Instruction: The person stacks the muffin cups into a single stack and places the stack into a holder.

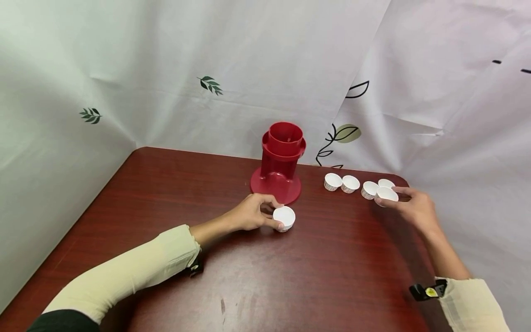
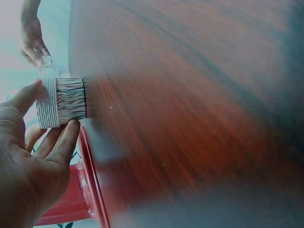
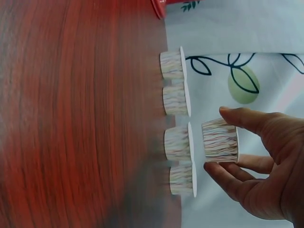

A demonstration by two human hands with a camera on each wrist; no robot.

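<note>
My left hand (image 1: 254, 213) grips a nested stack of white paper cups (image 1: 284, 216) between thumb and fingers, just in front of the red holder's base. Several rims show in that stack (image 2: 61, 102) in the left wrist view, with wavy lines on its side. At the right, my right hand (image 1: 418, 210) pinches a single paper cup (image 3: 220, 141), mouth up, raised above the table. Beside it several more paper cups stand upright in a row, among them one cup (image 1: 333, 182) at the left end and another cup (image 3: 178, 143) nearer the hand.
A red plastic holder (image 1: 281, 161) with a round base and an open-topped tube stands at the back middle of the brown table (image 1: 166, 184). A white leaf-print cloth (image 1: 249, 55) hangs behind and on both sides. The cup row lies near the table's back right edge.
</note>
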